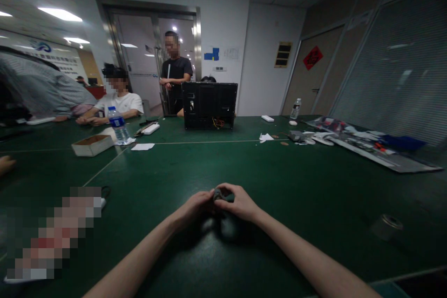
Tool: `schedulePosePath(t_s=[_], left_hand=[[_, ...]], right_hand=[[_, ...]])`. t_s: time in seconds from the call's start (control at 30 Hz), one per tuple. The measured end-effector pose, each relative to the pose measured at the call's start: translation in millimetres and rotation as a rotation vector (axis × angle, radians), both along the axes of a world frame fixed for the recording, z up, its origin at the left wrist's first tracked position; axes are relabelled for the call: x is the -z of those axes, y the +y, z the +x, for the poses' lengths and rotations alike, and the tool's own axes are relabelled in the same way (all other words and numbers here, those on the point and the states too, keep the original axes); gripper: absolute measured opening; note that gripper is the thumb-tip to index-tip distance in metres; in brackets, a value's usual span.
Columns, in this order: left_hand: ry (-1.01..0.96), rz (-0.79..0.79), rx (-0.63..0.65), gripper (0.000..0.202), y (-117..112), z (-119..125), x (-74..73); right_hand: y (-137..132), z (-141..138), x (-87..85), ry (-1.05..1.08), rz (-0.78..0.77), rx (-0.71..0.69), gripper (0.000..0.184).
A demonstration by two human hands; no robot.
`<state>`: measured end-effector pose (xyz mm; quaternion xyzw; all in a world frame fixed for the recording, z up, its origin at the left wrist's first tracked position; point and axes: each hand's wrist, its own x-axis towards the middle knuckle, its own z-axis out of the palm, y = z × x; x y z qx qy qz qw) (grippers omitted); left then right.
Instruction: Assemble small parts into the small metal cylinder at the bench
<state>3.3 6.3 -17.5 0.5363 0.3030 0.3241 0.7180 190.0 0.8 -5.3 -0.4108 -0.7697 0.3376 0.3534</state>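
Note:
Both my hands meet over the green table (286, 186) near its front edge. My left hand (193, 207) and my right hand (240, 202) close together round a small dark grey object (220, 194). Their fingers curl over it, so most of it is hidden and I cannot name it. My forearms reach in from the bottom of the view.
A black computer case (209, 104) stands at the far middle. A water bottle (118, 125) and an open cardboard box (92, 144) are at the left. Panels and parts (366, 144) lie at the right, and a small metal cylinder (387, 226) sits near me. Other people are at the far left.

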Motion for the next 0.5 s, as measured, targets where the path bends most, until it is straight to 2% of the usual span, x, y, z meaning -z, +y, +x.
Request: schedulePosePath(t_s=[0.2,0.5], left_hand=[[-0.004,-0.013,0.007,0.041,3.8,-2.2,7.3],[0.04,0.101,-0.011,0.038,4.7,-0.1,3.2]], right_hand=[[0.6,0.3,0.5,0.007,0.003,-0.016,0.033],[-3.6,0.0,-0.7,0.032,0.116,0.015,0.049]])
